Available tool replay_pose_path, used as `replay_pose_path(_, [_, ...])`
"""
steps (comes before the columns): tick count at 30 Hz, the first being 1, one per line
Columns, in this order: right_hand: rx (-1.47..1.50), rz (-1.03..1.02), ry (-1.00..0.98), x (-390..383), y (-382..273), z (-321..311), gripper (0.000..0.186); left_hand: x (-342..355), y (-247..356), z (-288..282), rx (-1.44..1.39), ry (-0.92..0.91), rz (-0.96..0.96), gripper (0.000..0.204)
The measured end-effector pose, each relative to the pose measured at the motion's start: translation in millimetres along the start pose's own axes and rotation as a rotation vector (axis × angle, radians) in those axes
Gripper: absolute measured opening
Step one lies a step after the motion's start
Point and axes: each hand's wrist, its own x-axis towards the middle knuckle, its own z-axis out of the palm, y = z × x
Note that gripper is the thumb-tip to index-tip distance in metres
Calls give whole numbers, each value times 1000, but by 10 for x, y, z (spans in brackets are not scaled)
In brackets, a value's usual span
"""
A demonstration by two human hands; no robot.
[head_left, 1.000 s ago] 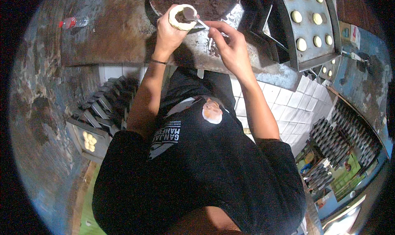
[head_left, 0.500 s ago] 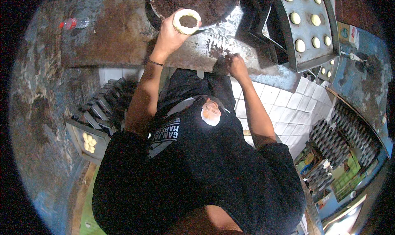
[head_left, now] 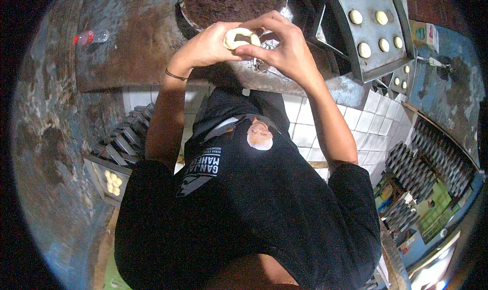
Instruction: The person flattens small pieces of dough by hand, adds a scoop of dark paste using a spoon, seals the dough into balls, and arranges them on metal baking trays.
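Observation:
In front of me, over the near edge of the worktop, both hands meet on one piece of pale dough [head_left: 230,38] with dark filling in its middle. My left hand [head_left: 207,47] cups the dough from the left, fingers wrapped round it. From the right, my right hand [head_left: 284,43] pinches its rim between thumb and fingers. Just beyond them stands a wide round pan [head_left: 183,16] heaped with dark brown crumbly filling [head_left: 229,4]. My hands hide part of the dough and the pan's near edge.
At the right, a metal tray [head_left: 373,69] bears several round dough balls. A clear plastic bottle [head_left: 99,36] with a red cap lies at the left of the stained worktop [head_left: 129,61]. Lower left, another tray [head_left: 99,180] holds dough balls beside stacked dark metal pans [head_left: 124,137].
My right hand has risen from the worktop edge to the dough and now pinches its rim. The left hand has brought the dough slightly lower, and its opening has narrowed.

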Motion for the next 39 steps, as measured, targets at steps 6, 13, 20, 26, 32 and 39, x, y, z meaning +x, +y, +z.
replay_pose_path(6, [337,182,82,-66,86,93,30,-201,102,56,-199,71,90,54])
replay_pose_path(13, [32,62,101,-34,-438,-75,61,-261,240,296,-409,393,29,30])
replay_pose_path(20, [-218,-329,-128,218,-522,-169,65,-267,237,267,-455,446,72,30])
replay_pose_path(26, [-137,-231,65,156,-485,-207,26,-316,426,264,-690,413,50,37])
replay_pose_path(32, [15,-87,89,115,-540,-185,38,-239,429,379,-549,537,112,29])
replay_pose_path(39, [-159,-359,41,186,-549,-232,45,-194,524,356,-769,435,35,30])
